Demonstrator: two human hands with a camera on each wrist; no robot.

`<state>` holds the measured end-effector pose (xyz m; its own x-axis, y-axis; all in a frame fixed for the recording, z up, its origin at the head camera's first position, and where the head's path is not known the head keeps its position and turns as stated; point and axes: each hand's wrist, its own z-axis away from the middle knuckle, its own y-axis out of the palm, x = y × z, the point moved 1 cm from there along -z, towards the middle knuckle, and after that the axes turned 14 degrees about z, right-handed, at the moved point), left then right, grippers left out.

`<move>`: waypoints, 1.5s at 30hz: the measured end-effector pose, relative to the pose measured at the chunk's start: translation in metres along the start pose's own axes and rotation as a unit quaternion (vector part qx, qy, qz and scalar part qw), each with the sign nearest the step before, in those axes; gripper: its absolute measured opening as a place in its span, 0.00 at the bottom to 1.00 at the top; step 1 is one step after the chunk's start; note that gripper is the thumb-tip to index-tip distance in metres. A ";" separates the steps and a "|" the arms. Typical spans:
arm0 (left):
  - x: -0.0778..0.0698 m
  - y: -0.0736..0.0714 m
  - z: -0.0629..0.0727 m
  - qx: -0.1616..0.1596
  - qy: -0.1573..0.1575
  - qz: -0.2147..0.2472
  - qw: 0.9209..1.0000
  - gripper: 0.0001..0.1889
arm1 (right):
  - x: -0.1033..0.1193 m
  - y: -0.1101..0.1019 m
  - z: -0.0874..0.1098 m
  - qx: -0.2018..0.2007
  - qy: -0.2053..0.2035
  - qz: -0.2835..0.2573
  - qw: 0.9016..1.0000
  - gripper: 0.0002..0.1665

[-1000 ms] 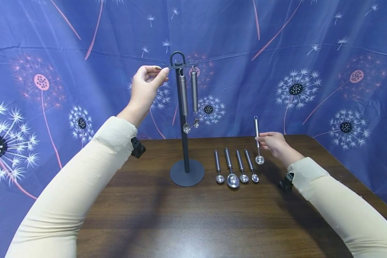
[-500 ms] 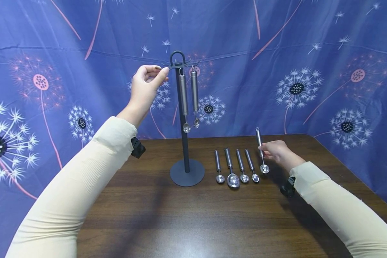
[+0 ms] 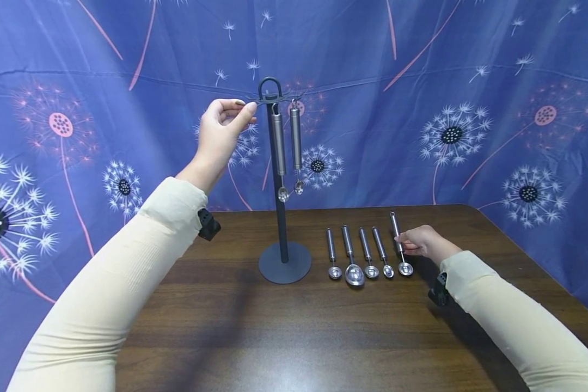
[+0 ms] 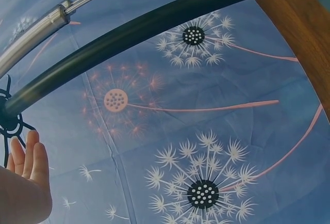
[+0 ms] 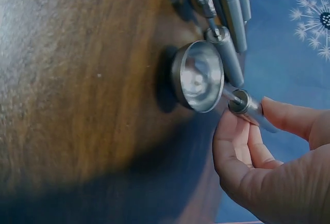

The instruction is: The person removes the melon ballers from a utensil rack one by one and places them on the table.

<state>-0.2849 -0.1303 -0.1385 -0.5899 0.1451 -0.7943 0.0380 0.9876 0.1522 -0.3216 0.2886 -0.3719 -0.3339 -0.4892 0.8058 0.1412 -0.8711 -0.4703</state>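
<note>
A steel measuring spoon (image 3: 405,268) with a round bowl and tube handle is pinched in my right hand (image 3: 423,242), low over the table at the right end of a spoon row. In the right wrist view, its bowl (image 5: 198,77) faces the camera and my thumb and fingers hold the handle. At the top of a black hook stand (image 3: 281,228), my left hand (image 3: 222,128) pinches a hook arm between thumb and forefinger. Two small spoons, one on the near side (image 3: 279,144) and one to the right (image 3: 295,139), hang from the stand.
Several steel spoons (image 3: 354,275) lie side by side on the brown wooden table (image 3: 274,332), handles pointing to the back. The stand's round base (image 3: 285,272) is left of them. A blue dandelion-print cloth (image 3: 362,43) hangs behind the table.
My right hand has lowered the measuring spoon toward the table and shifted slightly right, bringing it beside the spoon row. My left hand stays at the top of the stand.
</note>
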 end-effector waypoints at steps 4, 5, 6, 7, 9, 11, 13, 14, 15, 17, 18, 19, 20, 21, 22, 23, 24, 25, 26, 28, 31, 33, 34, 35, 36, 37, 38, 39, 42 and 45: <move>0.000 -0.001 0.000 0.002 0.000 -0.001 1.000 0.16 | -0.003 0.004 -0.003 0.007 0.012 0.004 1.000 0.09; 0.000 -0.001 0.000 0.003 0.001 0.000 1.000 0.16 | -0.003 0.004 -0.003 0.007 0.013 0.005 1.000 0.09; 0.000 -0.001 0.000 0.003 0.001 0.000 1.000 0.16 | -0.003 0.005 -0.004 0.007 0.012 0.006 1.000 0.09; 0.000 -0.001 0.000 0.003 0.001 0.001 1.000 0.16 | -0.004 0.005 -0.005 0.007 0.013 0.006 1.000 0.09; 0.000 -0.001 0.000 0.003 0.002 0.001 1.000 0.16 | -0.004 0.006 -0.006 0.008 0.015 0.006 1.000 0.09; 0.000 -0.001 -0.001 0.003 0.001 0.003 1.000 0.16 | -0.005 0.007 -0.007 0.013 0.019 0.008 1.000 0.09; 0.001 -0.001 -0.001 0.002 -0.001 0.006 1.000 0.15 | -0.005 0.008 -0.009 0.019 0.025 0.009 0.999 0.08; 0.001 -0.001 -0.001 0.002 -0.001 0.005 1.000 0.15 | -0.006 0.009 -0.009 0.020 0.027 0.012 0.999 0.08; 0.001 -0.001 -0.001 0.003 -0.001 0.004 1.000 0.15 | -0.006 0.009 -0.010 0.021 0.029 0.014 0.999 0.08; 0.001 -0.001 0.000 0.003 -0.001 0.007 1.000 0.15 | -0.006 0.009 -0.009 0.015 0.032 0.022 0.999 0.09; 0.002 -0.001 0.000 0.003 0.000 0.007 1.000 0.15 | -0.006 0.009 -0.008 0.010 0.033 0.027 0.999 0.09; 0.002 0.000 0.000 0.003 0.000 0.008 1.000 0.15 | -0.006 0.009 -0.008 0.005 0.033 0.033 0.999 0.10; 0.001 0.000 0.000 0.003 0.002 0.007 1.000 0.15 | -0.006 0.009 -0.007 0.001 0.033 0.039 0.999 0.11; 0.001 0.000 0.000 0.002 0.001 0.009 1.000 0.15 | -0.006 0.009 -0.007 -0.003 0.032 0.045 0.998 0.11; 0.001 0.000 0.000 0.001 0.001 0.009 1.000 0.15 | -0.005 0.010 -0.007 -0.007 0.031 0.050 0.998 0.12; 0.001 0.000 -0.001 0.001 0.001 0.009 1.000 0.15 | -0.005 0.010 -0.007 -0.011 0.030 0.055 0.998 0.13; 0.001 -0.001 -0.001 0.000 0.000 0.007 1.000 0.15 | -0.006 0.010 -0.007 -0.014 0.030 0.059 0.998 0.14; 0.001 -0.001 -0.001 0.000 -0.001 0.006 1.000 0.15 | -0.006 0.011 -0.008 -0.016 0.030 0.062 0.997 0.15; 0.001 -0.001 -0.001 -0.001 -0.001 0.005 1.000 0.15 | -0.006 0.011 -0.008 -0.019 0.029 0.066 0.997 0.15; 0.001 -0.001 -0.002 -0.001 -0.003 0.005 1.000 0.15 | -0.007 0.012 -0.010 -0.026 0.030 0.074 0.996 0.16; 0.002 -0.001 -0.002 -0.003 -0.002 0.006 1.000 0.15 | -0.008 0.012 -0.012 -0.034 0.030 0.085 0.995 0.16; 0.002 -0.001 -0.003 -0.004 -0.002 0.006 1.000 0.15 | -0.008 0.012 -0.012 -0.036 0.028 0.088 0.995 0.16; 0.002 -0.001 -0.003 -0.004 -0.001 0.006 1.000 0.15 | -0.008 0.012 -0.012 -0.035 0.026 0.089 0.995 0.16; 0.002 -0.001 -0.003 -0.004 -0.001 0.006 1.000 0.15 | -0.008 0.011 -0.012 -0.033 0.026 0.088 0.995 0.16; 0.002 -0.001 -0.003 -0.004 -0.002 0.004 1.000 0.15 | -0.008 0.011 -0.012 -0.032 0.026 0.086 0.995 0.16; 0.002 -0.001 -0.003 -0.004 -0.002 0.004 1.000 0.15 | -0.008 0.011 -0.012 -0.030 0.026 0.084 0.996 0.16; 0.002 -0.001 -0.003 -0.004 -0.002 0.004 1.000 0.15 | -0.008 0.011 -0.011 -0.030 0.027 0.084 0.996 0.17; 0.003 -0.001 -0.003 -0.004 -0.003 0.004 1.000 0.15 | -0.009 0.011 -0.011 -0.029 0.028 0.082 0.996 0.17; 0.003 -0.001 -0.003 -0.005 -0.003 0.006 1.000 0.15 | -0.009 0.011 -0.010 -0.029 0.034 0.077 0.996 0.18; 0.003 0.000 -0.003 -0.006 -0.003 0.005 1.000 0.15 | -0.009 0.010 -0.009 -0.029 0.034 0.075 0.996 0.18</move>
<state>-0.2890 -0.1304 -0.1394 -0.5848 0.1558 -0.7961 0.0337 0.9852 0.1681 -0.3257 0.2846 -0.3871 -0.3759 -0.6082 0.6992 0.1416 -0.7833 -0.6052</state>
